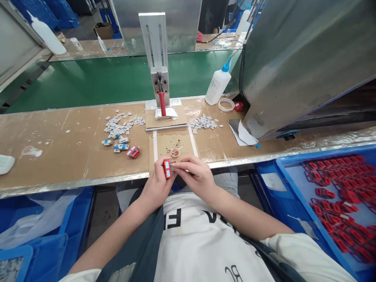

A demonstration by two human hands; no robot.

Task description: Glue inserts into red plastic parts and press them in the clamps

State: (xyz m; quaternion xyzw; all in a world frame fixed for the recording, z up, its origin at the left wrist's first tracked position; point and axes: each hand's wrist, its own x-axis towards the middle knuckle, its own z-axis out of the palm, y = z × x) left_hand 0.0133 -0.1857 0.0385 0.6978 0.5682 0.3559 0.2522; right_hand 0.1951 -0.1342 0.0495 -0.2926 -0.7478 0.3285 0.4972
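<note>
Brown bench; left hand grips red block, long axis near-to-far; right hand pinched narrow at its side.

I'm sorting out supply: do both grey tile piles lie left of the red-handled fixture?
No, one pile lies left of the fixture and a second pile lies right of it.
</note>
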